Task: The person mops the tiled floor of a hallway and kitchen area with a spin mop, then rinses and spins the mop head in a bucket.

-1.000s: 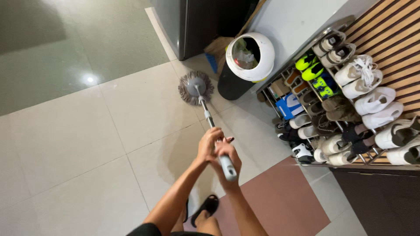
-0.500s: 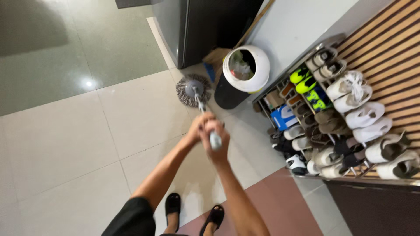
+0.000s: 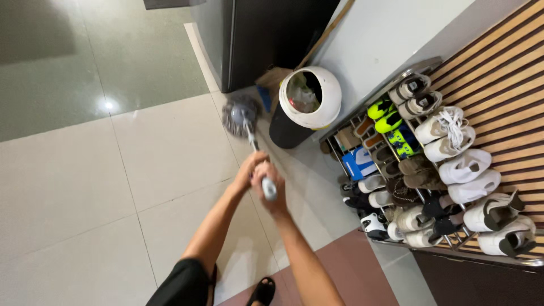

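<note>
Both hands, left hand [image 3: 245, 173] and right hand [image 3: 271, 190], fingers clenched on the mop handle [image 3: 258, 156]. Mop head [image 3: 240, 115] on tiled floor [image 3: 158, 153] beside the bin [image 3: 309, 102]. Mopping appears midway; no wet trail discernible.

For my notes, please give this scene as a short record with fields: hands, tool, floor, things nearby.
left hand: grips the mop handle, just ahead of the other hand
right hand: grips the mop handle at its end
mop: handle slants away from the person; grey head on the floor
floor: pale glossy tiles
bin: white top, dark body, right of the mop head
shoe rack: full of shoes, by the slatted wall
</note>
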